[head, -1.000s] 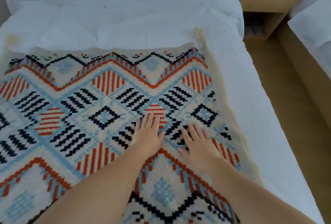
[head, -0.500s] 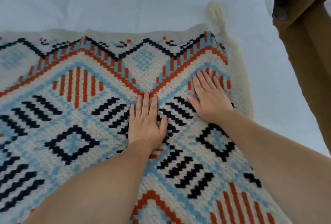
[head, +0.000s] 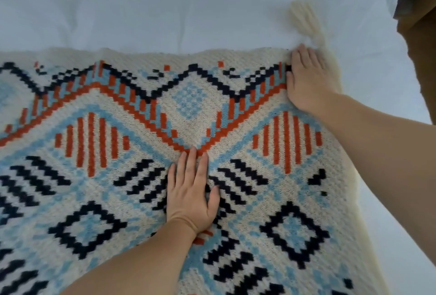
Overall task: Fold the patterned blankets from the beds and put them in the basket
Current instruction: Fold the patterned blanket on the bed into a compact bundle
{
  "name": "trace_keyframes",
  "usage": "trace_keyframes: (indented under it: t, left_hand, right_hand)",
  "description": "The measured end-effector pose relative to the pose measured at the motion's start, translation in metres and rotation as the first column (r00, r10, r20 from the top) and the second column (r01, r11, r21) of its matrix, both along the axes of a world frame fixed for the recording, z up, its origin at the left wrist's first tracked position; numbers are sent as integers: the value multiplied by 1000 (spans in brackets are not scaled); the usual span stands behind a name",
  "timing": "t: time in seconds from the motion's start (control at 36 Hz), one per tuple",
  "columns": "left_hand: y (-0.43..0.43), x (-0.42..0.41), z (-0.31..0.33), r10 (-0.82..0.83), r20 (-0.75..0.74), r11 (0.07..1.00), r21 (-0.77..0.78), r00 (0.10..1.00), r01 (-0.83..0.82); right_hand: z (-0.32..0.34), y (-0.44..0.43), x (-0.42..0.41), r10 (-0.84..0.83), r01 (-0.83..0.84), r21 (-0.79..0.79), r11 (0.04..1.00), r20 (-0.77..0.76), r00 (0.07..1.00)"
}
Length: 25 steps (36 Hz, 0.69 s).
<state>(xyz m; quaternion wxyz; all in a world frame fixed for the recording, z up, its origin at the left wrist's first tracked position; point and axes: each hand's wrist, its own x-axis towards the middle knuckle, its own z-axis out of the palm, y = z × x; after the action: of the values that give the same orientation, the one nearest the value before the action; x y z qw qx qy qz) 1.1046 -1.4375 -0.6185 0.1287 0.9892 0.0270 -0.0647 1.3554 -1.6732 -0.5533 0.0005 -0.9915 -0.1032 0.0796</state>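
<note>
Left hand (head: 192, 191) and right hand (head: 305, 80) flat on patterned blanket (head: 99, 200)

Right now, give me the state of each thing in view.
Bed: covered in white bedding.
Blanket: spread flat on the bed.
Left hand: open, flat on the blanket's middle.
Right hand: open, flat on the blanket's far right corner.
Tassel: lying on the bed past that corner.

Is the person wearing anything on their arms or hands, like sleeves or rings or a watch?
No. The left arm and right arm are bare all the way to the picture's edge, with no sleeves showing. The left hand and right hand have no gloves, rings or bracelets, and there is no watch on either wrist.
</note>
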Motion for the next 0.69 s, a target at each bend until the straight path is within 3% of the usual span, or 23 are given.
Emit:
trace_keyframes:
  t: [0.19, 0.31, 0.36, 0.53, 0.69]
  left_hand:
    - [0, 2, -1, -12, 5, 1000, -15, 1000, 12]
    - [3, 0, -2, -9, 10, 1000, -13, 1000, 9]
    - [3, 1, -2, -7, 20, 1000, -16, 1000, 7]
    - [5, 2, -4, 4, 59, 1000, 15, 998, -5]
    - [5, 9, 4, 14, 76, 997, 72, 997, -20]
  right_hand:
    - [9, 4, 11, -80, 78, 21, 997, 98, 992]
    - [23, 6, 12, -80, 104, -137, 985, 170, 982]
    - [31, 3, 10, -74, 105, -141, 984, 206, 976]
    - [52, -20, -17, -61, 73, -61, 995, 170, 983]
    - [78, -46, -68, 25, -14, -88, 996, 126, 992]
